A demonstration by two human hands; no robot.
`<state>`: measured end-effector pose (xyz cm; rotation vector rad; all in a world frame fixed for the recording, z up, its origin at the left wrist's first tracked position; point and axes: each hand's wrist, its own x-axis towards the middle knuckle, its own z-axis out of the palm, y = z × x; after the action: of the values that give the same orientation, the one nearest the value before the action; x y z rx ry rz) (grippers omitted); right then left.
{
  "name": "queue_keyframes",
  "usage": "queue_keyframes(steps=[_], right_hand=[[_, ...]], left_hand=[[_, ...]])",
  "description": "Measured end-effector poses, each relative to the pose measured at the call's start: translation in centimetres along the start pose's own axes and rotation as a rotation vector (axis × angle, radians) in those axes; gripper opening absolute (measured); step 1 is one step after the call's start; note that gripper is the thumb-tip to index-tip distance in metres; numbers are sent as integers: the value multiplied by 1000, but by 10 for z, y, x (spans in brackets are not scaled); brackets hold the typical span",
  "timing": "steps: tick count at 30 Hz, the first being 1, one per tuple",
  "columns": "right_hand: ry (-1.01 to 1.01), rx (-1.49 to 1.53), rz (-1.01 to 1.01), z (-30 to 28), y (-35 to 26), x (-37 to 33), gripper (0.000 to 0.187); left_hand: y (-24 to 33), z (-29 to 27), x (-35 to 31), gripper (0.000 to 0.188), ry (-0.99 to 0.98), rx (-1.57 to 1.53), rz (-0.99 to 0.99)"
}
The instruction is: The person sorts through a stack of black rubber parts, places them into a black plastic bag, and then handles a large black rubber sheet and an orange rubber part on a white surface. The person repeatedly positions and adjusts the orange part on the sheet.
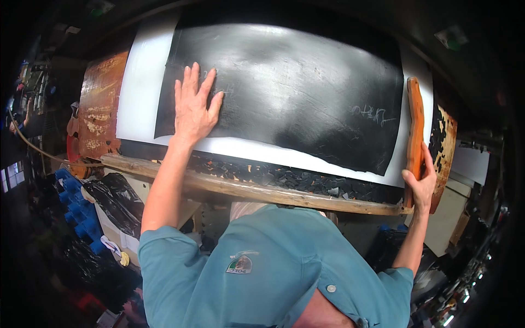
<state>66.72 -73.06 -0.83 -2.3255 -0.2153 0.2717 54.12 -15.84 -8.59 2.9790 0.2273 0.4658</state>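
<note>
A large black sheet point(284, 82), glossy and like leather or rubber, covers most of a white board point(143, 82). My left hand point(196, 109) lies flat on the sheet's left part, fingers spread and pointing away from me. Faint pale handwriting marks the sheet near that hand and again toward its right side. Along the right edge, an orange-brown wooden bar point(415, 123) with a wavy outline runs from far to near. Around its near end, my right hand point(423, 185) grips it with the thumb on the left side and fingers on the right.
A worn wooden rail point(262, 194) borders the near side of the work surface, with black scraps point(328, 186) scattered behind it. Worn brown wood point(98, 104) shows at the left end. Blue plastic pieces point(79, 210) and a black plastic bag point(117, 197) sit at lower left.
</note>
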Motion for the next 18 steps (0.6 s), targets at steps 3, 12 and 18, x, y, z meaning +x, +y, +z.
queue_keyframes(steps=[3,12,18], right_hand=[[-13,386,-9,36,-53,-15,118],[-243,753,-53,202,-213,9,110],[-84,101,-181,289,-286,44,106]], left_hand=[[7,-5,3,60,4,-52,-14],[-66,-32,6,51,126,-347,-90],[-77,-20,-4,49,183,-511,-180]])
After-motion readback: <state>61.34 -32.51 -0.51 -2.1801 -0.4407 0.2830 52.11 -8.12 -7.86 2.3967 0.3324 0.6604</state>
